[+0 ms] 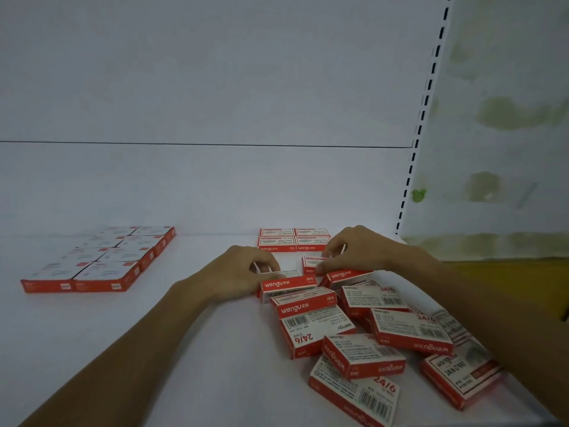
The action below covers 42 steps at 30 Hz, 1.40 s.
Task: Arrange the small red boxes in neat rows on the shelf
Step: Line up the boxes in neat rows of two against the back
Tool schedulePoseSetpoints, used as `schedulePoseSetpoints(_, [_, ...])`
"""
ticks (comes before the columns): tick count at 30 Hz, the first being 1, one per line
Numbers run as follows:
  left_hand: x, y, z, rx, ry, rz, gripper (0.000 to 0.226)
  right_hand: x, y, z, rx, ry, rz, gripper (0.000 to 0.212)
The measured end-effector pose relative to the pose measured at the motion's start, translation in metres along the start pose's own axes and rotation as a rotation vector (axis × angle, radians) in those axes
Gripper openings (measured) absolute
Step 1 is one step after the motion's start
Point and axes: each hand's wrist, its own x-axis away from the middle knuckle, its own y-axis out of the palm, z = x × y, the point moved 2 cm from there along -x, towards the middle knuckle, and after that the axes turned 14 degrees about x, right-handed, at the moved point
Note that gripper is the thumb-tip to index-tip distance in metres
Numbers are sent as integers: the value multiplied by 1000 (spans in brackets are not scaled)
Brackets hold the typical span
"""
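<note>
Reaching forward over the flat white shelf board (184,334), both bare hands work at the far edge of a loose heap of small red-and-white cardboard boxes (385,340). The heap sprawls at about 4 o'clock in the view, its boxes tilted and overlapping. The left hand (243,272) has its fingers curled over the back edge of a red box printed "wengu 24/6" (288,283), which stands on its long side at the heap's 11 o'clock corner. The right hand (360,251), at 2 o'clock of the left, curls fingers and thumb round another small red box (310,264). That box lies between the heap and a tidy square of four red boxes (292,240) at 12 o'clock, set two by two and touching. Well apart, at 9 o'clock, a neat block of eight red-edged boxes (98,260) lies flat in two rows. A white slotted upright (423,112) rises at 1 o'clock, with a stained pale wall (508,118) beside it.
</note>
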Motion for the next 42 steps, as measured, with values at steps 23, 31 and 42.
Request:
schedulePoseSetpoints(23, [-1, -4, 16, -191, 168, 509, 31, 5, -14, -38, 48, -283, 595, 45])
schedulePoseSetpoints(31, [-2, -6, 0, -237, -9, 407, 29, -16, -5, -46, 137, -159, 212, 40])
schedulePoseSetpoints(42, [-3, -2, -4, -224, -133, 284, 26, -41, 14, -46, 56, -8, 127, 30])
